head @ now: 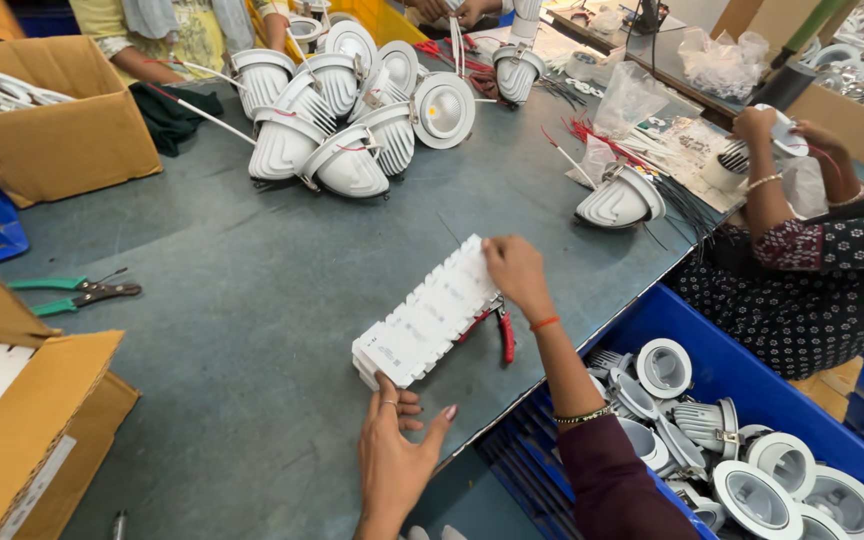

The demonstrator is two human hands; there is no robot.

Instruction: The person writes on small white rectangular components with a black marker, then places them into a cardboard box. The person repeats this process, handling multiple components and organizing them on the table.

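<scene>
Item: row of white rectangular driver boxes (430, 315), held end to end as one long block, lying diagonally on the grey-green worktable (232, 300), near its right edge.

Left hand (397, 450): at the near end of the row, fingers spread, fingertips pressed against the end box. Right hand (517, 275): at the far end, fingers curled together over the top corner, pressing inward. The block was squeezed between the two hands, not wrapped by either.

Handling, as judged: each box looked rigid, smooth-sided and light; the row itself was loose and likely to buckle or spill in the middle if end pressure eased. Best hold judged to be flat on both end faces.

Adjacent: red-handled pliers (502, 330) just beside and partly under the row's right side; green-handled pliers (72, 292) well apart to the left. Heap of white finned downlight housings (342, 120) at the far side of the table; a single housing (620, 198) with wires at far right.

Edges and room: open tabletop lay to the left of the row. Table edge ran close on the right, with a blue bin (752, 370) of lamp housings below it. Cardboard cartons (32, 420) stood at left. Another person's hands (772, 130) worked at the right.
</scene>
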